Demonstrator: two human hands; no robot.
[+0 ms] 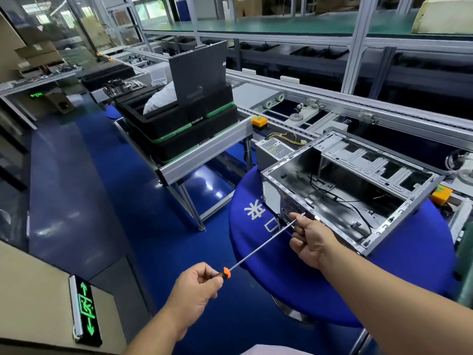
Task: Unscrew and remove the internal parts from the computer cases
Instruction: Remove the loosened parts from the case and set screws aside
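Screwdriver (pixel 258 252) handle sits clenched in your left hand (pixel 197 286) for turning; your right hand (pixel 311 238) pinches the shaft near its tip, steadying it at the rear panel of the computer case (pixel 350 185), open on the blue tabletop (pixel 409 265).

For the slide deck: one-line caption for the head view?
Left hand holds a long screwdriver against the rear of an open computer case, right hand steadying the shaft near its tip.
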